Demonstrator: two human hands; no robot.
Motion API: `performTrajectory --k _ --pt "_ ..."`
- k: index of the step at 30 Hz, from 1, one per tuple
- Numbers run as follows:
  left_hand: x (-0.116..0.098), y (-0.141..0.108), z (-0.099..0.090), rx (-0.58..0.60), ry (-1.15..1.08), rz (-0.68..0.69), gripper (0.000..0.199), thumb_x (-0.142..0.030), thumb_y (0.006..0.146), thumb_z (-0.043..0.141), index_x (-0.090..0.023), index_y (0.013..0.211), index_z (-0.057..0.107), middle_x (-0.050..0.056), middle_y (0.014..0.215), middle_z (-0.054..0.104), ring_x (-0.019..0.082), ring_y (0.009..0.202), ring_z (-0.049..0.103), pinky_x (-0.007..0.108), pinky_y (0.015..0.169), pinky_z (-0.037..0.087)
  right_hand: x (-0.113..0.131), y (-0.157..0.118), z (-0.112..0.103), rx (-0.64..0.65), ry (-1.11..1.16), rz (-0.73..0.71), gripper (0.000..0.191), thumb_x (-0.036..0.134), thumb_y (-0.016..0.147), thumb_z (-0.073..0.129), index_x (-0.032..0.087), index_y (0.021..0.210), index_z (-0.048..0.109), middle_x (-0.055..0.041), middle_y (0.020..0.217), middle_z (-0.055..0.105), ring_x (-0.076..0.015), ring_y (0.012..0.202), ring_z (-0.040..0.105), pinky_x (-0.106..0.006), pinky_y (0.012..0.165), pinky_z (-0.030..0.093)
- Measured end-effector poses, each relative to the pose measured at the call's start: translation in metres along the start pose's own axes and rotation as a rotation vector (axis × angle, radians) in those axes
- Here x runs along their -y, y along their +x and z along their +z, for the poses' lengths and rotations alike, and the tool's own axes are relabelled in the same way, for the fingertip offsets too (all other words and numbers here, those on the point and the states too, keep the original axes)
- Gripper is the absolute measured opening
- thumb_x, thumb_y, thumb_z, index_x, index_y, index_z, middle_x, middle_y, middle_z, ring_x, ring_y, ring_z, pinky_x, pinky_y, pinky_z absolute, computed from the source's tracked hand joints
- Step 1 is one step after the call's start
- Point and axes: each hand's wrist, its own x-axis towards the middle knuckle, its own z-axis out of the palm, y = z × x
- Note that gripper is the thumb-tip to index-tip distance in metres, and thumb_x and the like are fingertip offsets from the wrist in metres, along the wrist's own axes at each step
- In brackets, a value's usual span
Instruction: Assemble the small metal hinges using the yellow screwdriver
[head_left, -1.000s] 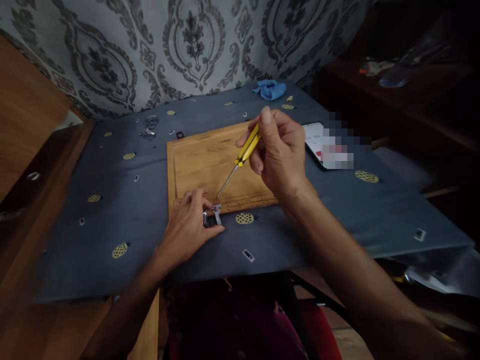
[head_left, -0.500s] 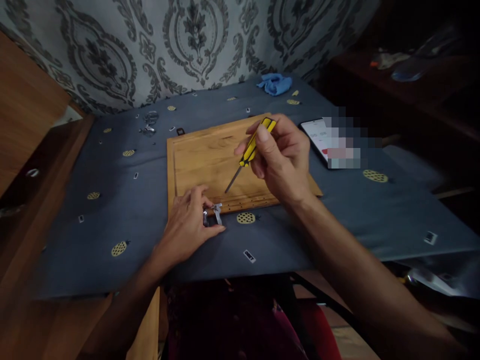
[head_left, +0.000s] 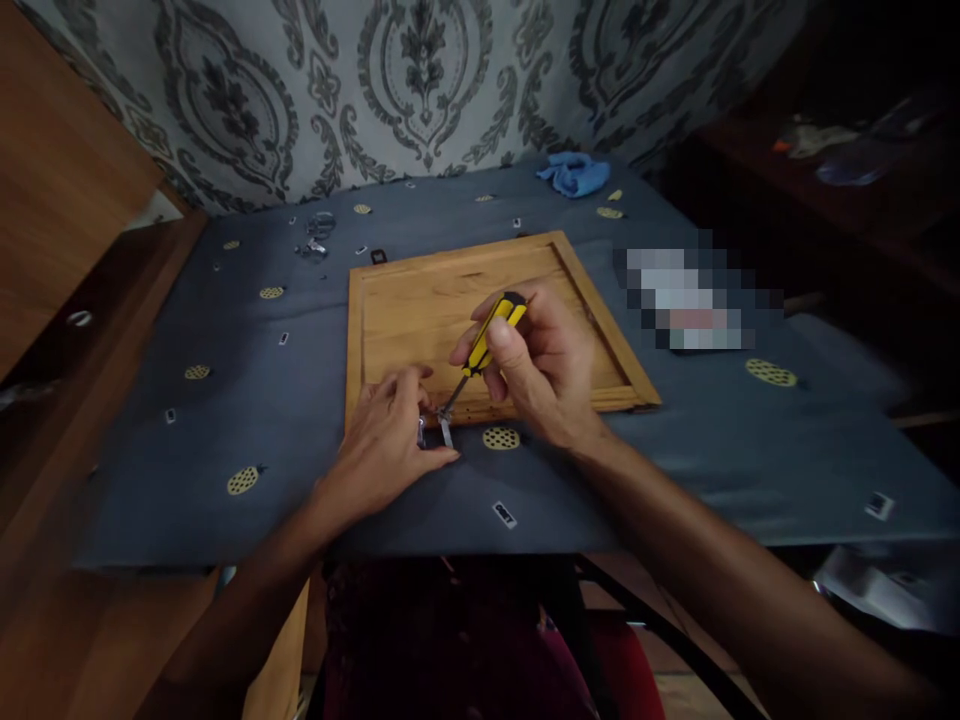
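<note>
A wooden panel with a raised frame (head_left: 611,325) lies on the blue-grey patterned cloth. My left hand (head_left: 382,430) grips a small silver metal hinge (head_left: 447,432) against the panel's near edge, thumb below and fingers above. In my right hand (head_left: 540,365) is a yellow-and-black screwdriver (head_left: 491,335), slanting down to the left. Its tip meets the upper end of the hinge; whether a screw sits under it is too small to tell. Several small dark holes run along the near edge, right of the hinge.
Silver metal parts (head_left: 313,247) lie at the back left of the cloth (head_left: 300,400). A crumpled blue cloth (head_left: 574,174) is at the back. A blurred-out object (head_left: 682,300) lies right of the panel. Behind hangs a patterned curtain (head_left: 424,80).
My right hand has moved down and left, bringing the screwdriver tip from above the panel onto the hinge. My left hand keeps its hold. The view has shifted slightly.
</note>
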Motion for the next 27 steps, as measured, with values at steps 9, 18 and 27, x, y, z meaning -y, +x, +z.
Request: performTrajectory --k 9,18,27 --pt "-0.0008 -0.0005 -0.0010 0.023 -0.016 0.002 0.059 -0.021 0.072 0.086 -0.022 0.112 0.044 0.006 0.112 0.069 0.032 0.121 0.063 0.052 0.103 0.047 -0.0050 0.0000 0.0009 0.019 -0.009 -0.007 0.026 0.049 0.101 0.057 0.024 0.097 0.051 0.0034 0.076 0.067 -0.0046 0.041 0.045 -0.021 0.036 0.034" --pt "0.0001 -0.0002 -0.0002 0.020 -0.027 -0.003 0.060 -0.020 0.072 0.085 -0.022 0.117 0.046 0.007 0.113 0.068 0.033 0.120 0.063 0.053 0.102 0.047 -0.0042 -0.0002 0.0017 0.013 -0.010 0.010 0.029 0.052 0.099 0.060 0.025 0.094 0.051 0.0035 0.074 0.066 -0.0055 0.040 0.044 -0.023 0.037 0.035" --pt "0.0001 0.0002 -0.0020 0.031 -0.031 -0.001 0.069 -0.021 0.073 0.087 -0.021 0.126 0.042 0.005 0.107 0.070 0.033 0.120 0.063 0.052 0.102 0.046 -0.0024 -0.0017 0.0006 0.018 -0.095 0.013 0.028 0.051 0.096 0.065 0.025 0.093 0.054 0.0027 0.074 0.058 -0.0094 0.055 0.050 -0.022 0.045 0.040"
